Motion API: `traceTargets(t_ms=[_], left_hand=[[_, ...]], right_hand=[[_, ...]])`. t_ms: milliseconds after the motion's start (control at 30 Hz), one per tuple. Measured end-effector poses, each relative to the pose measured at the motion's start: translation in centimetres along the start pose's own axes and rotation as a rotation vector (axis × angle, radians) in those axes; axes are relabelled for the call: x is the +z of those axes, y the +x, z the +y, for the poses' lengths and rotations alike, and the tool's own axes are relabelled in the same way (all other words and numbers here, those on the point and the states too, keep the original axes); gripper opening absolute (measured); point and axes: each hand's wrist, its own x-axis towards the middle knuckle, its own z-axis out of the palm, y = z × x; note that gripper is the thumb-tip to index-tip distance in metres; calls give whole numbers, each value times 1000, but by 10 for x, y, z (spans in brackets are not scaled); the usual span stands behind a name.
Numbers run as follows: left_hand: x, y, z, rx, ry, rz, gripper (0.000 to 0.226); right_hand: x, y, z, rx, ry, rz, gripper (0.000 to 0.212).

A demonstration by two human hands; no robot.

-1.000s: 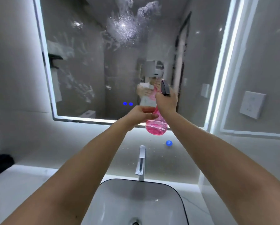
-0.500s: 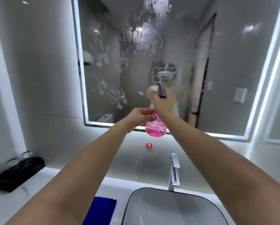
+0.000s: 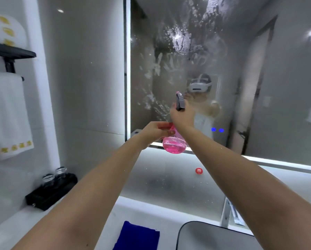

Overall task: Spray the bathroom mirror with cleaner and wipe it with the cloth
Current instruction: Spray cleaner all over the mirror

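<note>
The lit bathroom mirror (image 3: 259, 73) fills the upper right; its left and centre carry white foam smears and running droplets. In front of its lower left part I hold a pink spray bottle (image 3: 174, 145) with a grey trigger head, nozzle towards the glass. My right hand (image 3: 182, 117) grips the bottle's neck and trigger. My left hand (image 3: 155, 131) holds the bottle's body from the left. A folded blue cloth (image 3: 136, 236) lies flat on the white counter below my left forearm, untouched.
A white basin (image 3: 214, 237) with a chrome tap (image 3: 226, 212) sits at lower right. A black tray with two glasses (image 3: 52, 190) stands on the counter at left. White towels (image 3: 8, 114) hang from a black shelf on the left wall. A red dot (image 3: 199, 170) marks the backsplash.
My view has swung left: the mirror's left edge, towels, tray and blue cloth came into sight. Both hands stay on the bottle, now aimed at the mirror's left part.
</note>
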Motion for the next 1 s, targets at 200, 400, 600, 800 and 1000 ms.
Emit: traceTargets(t_ms=[200,400,600,800,1000], left_hand=[[-50,-5,-5,6,26,-4,37],[-86,-5,-7,-9,40,33,43],[-96,-7,-20,3,65,10,38],[-111,-19,-17,24,34,1,40],[-114,-33,-35,9,36,6,29]], right_hand=[[50,-6,-16,-26,-39,8,10],[78,-6,-27,-14,-5,-25,10],[91,-17,-31,-54,-70,9,12],[101,-23,-40,-2,-43,-22,9],[117,-43,-31,18,-63,34,11]])
